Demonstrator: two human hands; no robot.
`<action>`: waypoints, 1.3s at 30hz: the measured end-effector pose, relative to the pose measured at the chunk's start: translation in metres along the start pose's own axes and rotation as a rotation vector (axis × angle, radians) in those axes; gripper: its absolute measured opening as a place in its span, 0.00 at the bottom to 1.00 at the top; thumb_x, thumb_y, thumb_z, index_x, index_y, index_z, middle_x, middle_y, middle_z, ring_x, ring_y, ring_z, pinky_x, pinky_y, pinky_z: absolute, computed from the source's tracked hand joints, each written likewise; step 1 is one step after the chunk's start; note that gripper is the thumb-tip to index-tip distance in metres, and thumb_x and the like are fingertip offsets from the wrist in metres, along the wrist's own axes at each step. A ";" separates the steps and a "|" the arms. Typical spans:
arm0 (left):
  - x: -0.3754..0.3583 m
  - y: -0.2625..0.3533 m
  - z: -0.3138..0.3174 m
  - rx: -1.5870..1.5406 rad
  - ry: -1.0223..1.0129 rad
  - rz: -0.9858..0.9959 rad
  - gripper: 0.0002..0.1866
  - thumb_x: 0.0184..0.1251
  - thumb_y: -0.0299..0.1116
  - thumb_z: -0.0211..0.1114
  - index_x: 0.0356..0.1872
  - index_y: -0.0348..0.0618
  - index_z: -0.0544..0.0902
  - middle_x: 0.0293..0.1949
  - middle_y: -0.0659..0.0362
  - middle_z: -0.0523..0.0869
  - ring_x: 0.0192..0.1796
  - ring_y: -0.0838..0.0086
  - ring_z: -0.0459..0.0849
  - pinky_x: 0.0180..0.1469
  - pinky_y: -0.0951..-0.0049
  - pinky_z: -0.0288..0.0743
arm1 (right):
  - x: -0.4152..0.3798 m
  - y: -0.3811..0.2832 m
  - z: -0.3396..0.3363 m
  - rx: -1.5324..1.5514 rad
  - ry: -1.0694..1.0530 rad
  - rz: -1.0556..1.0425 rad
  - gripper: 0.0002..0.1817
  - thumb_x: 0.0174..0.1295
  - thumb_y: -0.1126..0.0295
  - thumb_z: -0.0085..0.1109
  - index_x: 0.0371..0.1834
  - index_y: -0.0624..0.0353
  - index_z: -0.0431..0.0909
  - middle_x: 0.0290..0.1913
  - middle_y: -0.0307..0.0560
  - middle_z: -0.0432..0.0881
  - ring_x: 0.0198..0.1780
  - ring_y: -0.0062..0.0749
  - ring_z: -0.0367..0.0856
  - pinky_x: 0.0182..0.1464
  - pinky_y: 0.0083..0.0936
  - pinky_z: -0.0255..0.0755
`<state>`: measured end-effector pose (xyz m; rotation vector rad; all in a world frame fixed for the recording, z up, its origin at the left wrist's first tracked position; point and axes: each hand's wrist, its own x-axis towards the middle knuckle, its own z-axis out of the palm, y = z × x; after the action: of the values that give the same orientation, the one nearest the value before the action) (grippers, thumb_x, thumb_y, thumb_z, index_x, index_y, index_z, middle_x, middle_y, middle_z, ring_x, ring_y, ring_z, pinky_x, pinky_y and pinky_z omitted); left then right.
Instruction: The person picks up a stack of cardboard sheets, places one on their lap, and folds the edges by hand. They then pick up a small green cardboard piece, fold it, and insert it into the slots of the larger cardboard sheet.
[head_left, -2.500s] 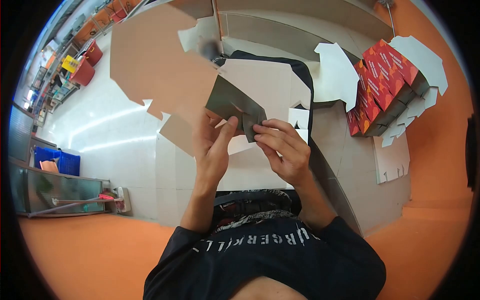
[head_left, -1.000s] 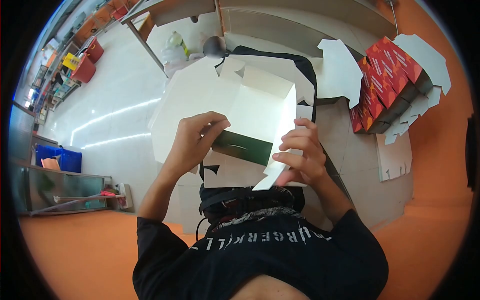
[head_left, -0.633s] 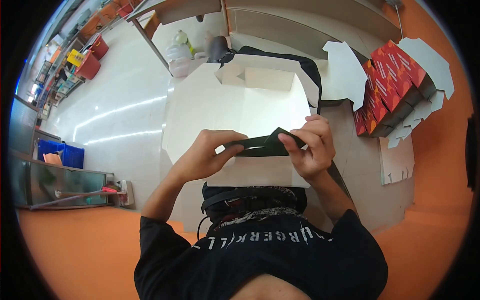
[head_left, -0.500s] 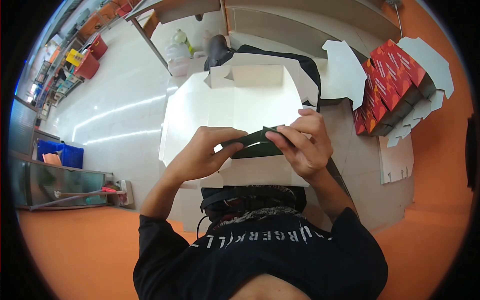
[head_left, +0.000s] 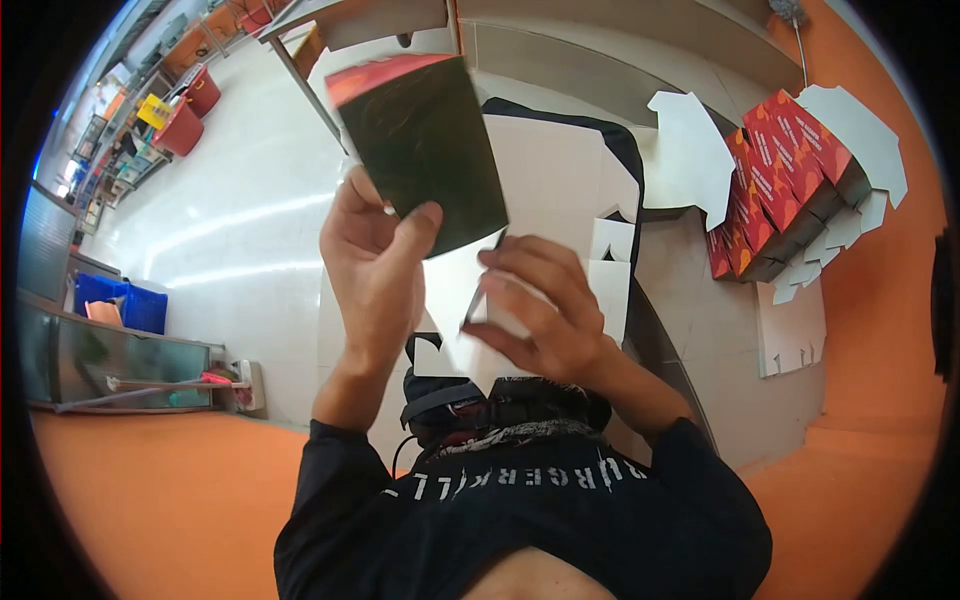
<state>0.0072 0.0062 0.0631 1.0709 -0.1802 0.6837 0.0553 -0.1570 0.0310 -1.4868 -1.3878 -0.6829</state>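
Observation:
A folding cardboard carton (head_left: 425, 150) is raised and tilted in front of me, with one dark panel, a red edge and a white inner side. My left hand (head_left: 375, 250) grips it from the left, thumb on the dark panel and the other fingers behind. At its lower right, my right hand (head_left: 550, 310) pinches the edge of a white flap; the fingers are slightly blurred. Beneath both hands lie flat white carton blanks (head_left: 560, 165) on a dark surface.
Several red folded cartons (head_left: 775, 180) stand stacked at the right, white flaps out. A loose white blank (head_left: 790, 330) lies beside them. Blue crates (head_left: 125, 305), a mop-like tool (head_left: 245, 385) and red tubs (head_left: 175, 130) are at left. A metal-legged table (head_left: 360, 20) stands ahead.
The carton has gone from lying flat on my lap, dark edge showing, to being lifted and turned with its dark panel facing me. My left hand rose; my right hand moved left and down.

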 end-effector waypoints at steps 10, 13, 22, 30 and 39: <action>-0.015 0.003 0.000 0.244 -0.070 0.005 0.12 0.72 0.25 0.57 0.52 0.31 0.75 0.46 0.55 0.83 0.49 0.74 0.80 0.54 0.70 0.73 | 0.019 0.012 -0.008 -0.103 0.031 -0.001 0.19 0.49 0.72 0.71 0.46 0.62 0.84 0.52 0.55 0.80 0.51 0.49 0.78 0.51 0.37 0.76; -0.010 0.004 -0.004 0.239 -0.077 0.050 0.10 0.72 0.25 0.58 0.49 0.31 0.76 0.44 0.57 0.83 0.46 0.76 0.79 0.52 0.74 0.73 | 0.023 0.016 -0.018 -0.114 -0.096 -0.070 0.19 0.47 0.73 0.71 0.45 0.63 0.84 0.51 0.51 0.81 0.52 0.48 0.78 0.51 0.37 0.76; -0.036 -0.010 0.008 0.075 -0.116 -0.202 0.13 0.68 0.24 0.62 0.52 0.32 0.78 0.51 0.55 0.84 0.53 0.73 0.80 0.53 0.72 0.74 | 0.023 0.020 -0.013 0.045 0.170 0.155 0.29 0.46 0.71 0.74 0.55 0.63 0.77 0.56 0.57 0.77 0.55 0.51 0.78 0.58 0.38 0.73; 0.003 0.041 -0.013 1.677 -0.654 0.491 0.18 0.45 0.34 0.78 0.41 0.46 0.86 0.57 0.59 0.82 0.67 0.56 0.73 0.73 0.47 0.54 | 0.022 0.100 -0.084 0.743 0.275 1.061 0.21 0.69 0.59 0.54 0.54 0.67 0.78 0.49 0.49 0.83 0.50 0.28 0.80 0.54 0.26 0.73; 0.025 0.025 -0.044 1.350 -0.622 0.403 0.09 0.50 0.27 0.75 0.34 0.44 0.86 0.32 0.61 0.87 0.43 0.70 0.83 0.58 0.57 0.71 | -0.045 0.172 -0.054 0.650 0.331 0.789 0.21 0.70 0.63 0.52 0.60 0.65 0.71 0.48 0.47 0.78 0.46 0.27 0.76 0.48 0.24 0.71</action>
<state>0.0043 0.0618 0.0720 2.5930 -0.5123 0.8038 0.2222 -0.2069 -0.0329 -1.1711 -0.5819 0.0416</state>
